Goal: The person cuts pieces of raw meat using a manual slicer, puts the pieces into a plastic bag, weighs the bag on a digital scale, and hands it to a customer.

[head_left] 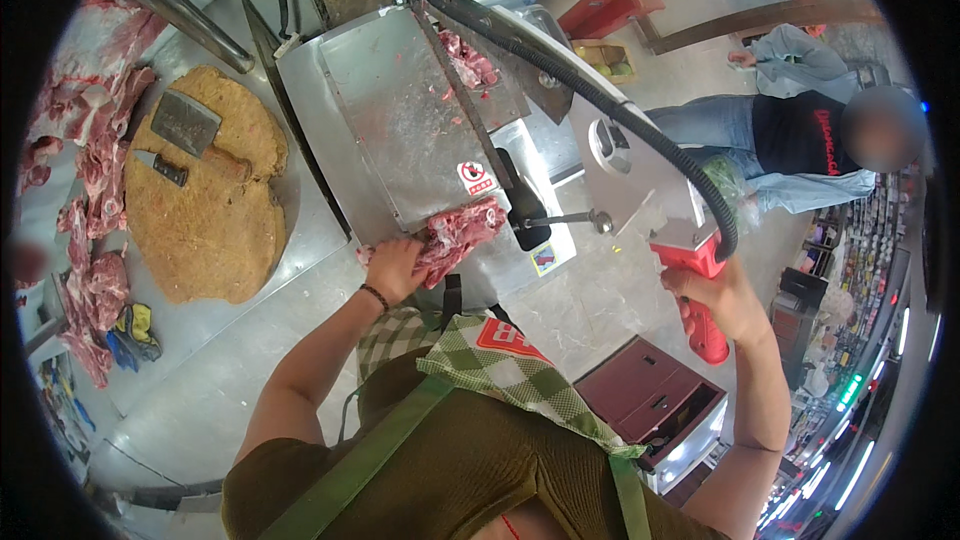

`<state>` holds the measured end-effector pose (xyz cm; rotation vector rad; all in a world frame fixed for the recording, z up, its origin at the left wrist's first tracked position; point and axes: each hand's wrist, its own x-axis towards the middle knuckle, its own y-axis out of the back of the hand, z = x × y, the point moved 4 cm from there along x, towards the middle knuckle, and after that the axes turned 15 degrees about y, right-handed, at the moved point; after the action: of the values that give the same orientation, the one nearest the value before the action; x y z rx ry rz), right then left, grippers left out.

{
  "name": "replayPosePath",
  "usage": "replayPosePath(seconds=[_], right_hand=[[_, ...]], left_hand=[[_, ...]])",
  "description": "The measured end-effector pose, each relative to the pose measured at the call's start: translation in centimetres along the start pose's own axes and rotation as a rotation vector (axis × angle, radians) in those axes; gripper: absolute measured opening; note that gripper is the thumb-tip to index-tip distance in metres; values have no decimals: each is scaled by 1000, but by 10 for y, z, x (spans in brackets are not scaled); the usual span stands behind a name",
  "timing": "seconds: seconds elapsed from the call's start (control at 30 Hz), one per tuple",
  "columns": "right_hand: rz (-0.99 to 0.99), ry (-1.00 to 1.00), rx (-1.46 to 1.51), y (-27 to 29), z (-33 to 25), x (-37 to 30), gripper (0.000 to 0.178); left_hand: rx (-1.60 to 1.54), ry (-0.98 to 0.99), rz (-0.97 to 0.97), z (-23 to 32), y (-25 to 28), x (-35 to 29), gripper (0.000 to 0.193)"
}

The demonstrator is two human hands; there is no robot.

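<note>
My left hand is closed on the near end of a piece of raw meat with bone. The meat lies on the metal table of a steel meat-cutting machine, beside its sloping cover. On the right, my right hand is wrapped round a red handle at the end of the machine's pale metal arm. A black ribbed hose runs along that arm to the handle. A short lever with a round knob sticks out between the meat and the arm.
At left, a round wooden chopping block bears a cleaver and a small knife. Raw meat cuts line the counter beyond. More meat lies behind the cover. A maroon cabinet and another person are at right.
</note>
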<state>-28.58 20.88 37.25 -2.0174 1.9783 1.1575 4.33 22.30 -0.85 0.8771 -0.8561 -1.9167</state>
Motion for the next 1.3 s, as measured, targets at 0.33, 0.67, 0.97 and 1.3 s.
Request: replayPosePath(seconds=[0.33,0.67,0.97,1.3], right_hand=[[-27,58,14,0,3,0,20],[-68,70,-4,3,0,0,23],[-66,74,3,5,-4,-2,25],[-68,21,-9,9,1,-1,24]], left_hand=[[-7,-52,-142,18,17,6,33],[-24,204,-471,28,7,53,47],[36,-42,153,58,22,57,38],[-163,34,-176,38,79,91,35]])
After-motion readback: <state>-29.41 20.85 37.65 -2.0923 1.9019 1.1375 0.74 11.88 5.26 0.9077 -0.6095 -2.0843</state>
